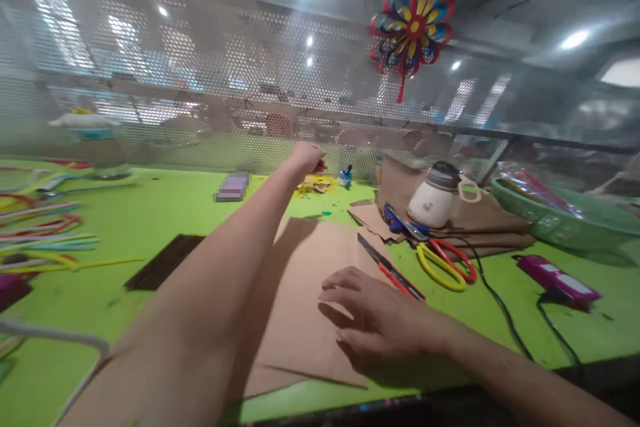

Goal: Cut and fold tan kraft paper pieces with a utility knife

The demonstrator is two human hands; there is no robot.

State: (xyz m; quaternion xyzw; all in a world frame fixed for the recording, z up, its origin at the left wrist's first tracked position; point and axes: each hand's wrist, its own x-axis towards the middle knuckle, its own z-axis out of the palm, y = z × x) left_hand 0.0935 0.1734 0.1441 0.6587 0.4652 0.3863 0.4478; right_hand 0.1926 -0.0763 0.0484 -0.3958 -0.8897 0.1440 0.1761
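Right hand [373, 320] spread flat on brown paper [305, 294], red scissors [393, 270] just beside; left hand [307, 157] closed near yellow scraps [315, 185].

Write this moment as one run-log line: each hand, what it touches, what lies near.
left hand: reaching far, over yellow scraps | right hand: flat on brown paper | near: red scissors, yellow scissors, bottle

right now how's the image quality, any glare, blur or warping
Head view: ceiling lights flare white at the top and glare across the perforated screen; the outstretched left arm is motion-blurred, with the left hand soft by the yellow scraps; the right hand on the brown paper is sharper and casts a shadow; the wide lens bends the green table edges.
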